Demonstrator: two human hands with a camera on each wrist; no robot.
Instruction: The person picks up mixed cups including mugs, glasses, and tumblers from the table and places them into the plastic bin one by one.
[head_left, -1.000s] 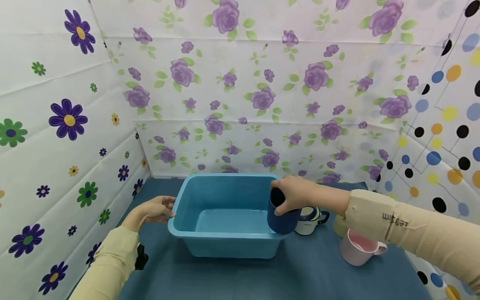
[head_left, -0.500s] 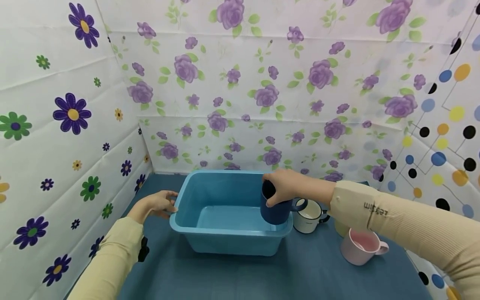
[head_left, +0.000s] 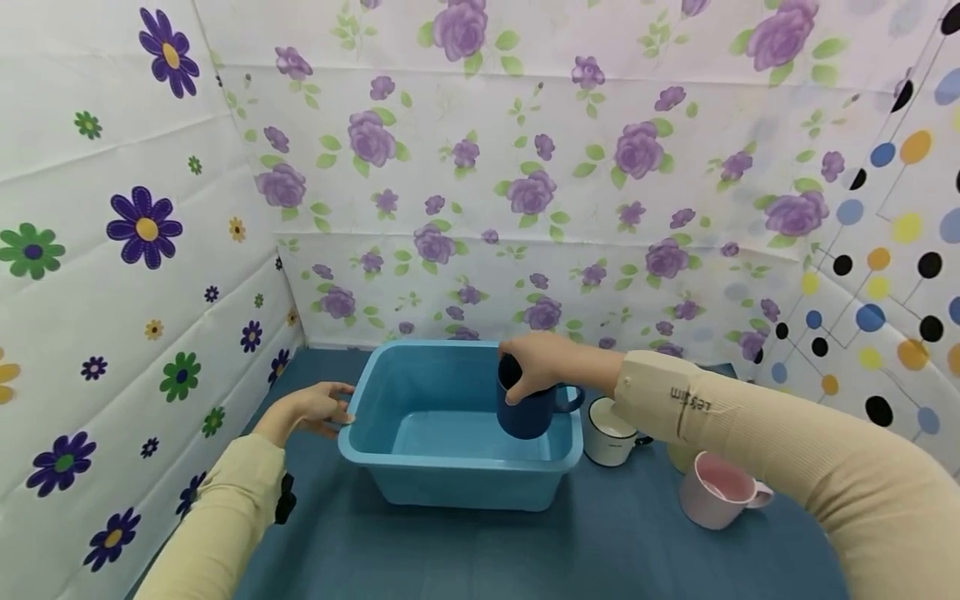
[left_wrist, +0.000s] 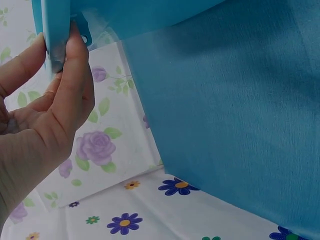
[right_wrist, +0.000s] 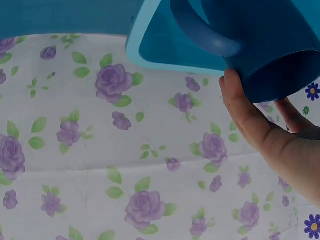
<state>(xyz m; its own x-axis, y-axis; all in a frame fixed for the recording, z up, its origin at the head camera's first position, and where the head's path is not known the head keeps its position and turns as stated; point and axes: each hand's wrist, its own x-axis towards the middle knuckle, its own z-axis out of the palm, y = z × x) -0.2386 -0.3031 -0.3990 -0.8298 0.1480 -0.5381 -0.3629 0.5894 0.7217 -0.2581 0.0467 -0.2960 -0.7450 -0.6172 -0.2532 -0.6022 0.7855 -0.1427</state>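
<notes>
A light blue plastic basin (head_left: 465,487) stands on the dark blue tabletop. My left hand (head_left: 303,408) grips its left rim, and the left wrist view shows the thumb and fingers (left_wrist: 77,60) on either side of that rim. Over the basin's right half, my right hand (head_left: 551,362) holds a dark blue mug (head_left: 525,417) from above near its mouth. The mug's handle (right_wrist: 205,35) points right in the head view. From the right wrist view, the thumb and fingers lie on opposite sides of the mug's open end.
Right of the basin stands a white enamel mug (head_left: 609,446) with a dark rim. A pink mug (head_left: 708,500) is farther right, with a yellow-green thing (head_left: 681,457) partly hidden behind the sleeve. Floral sheets (head_left: 525,150) wall the table's back and sides.
My right hand has carried the dark blue mug leftward from the basin's right rim to over its inside. More of the white mug shows now. The left hand keeps its grip on the rim.
</notes>
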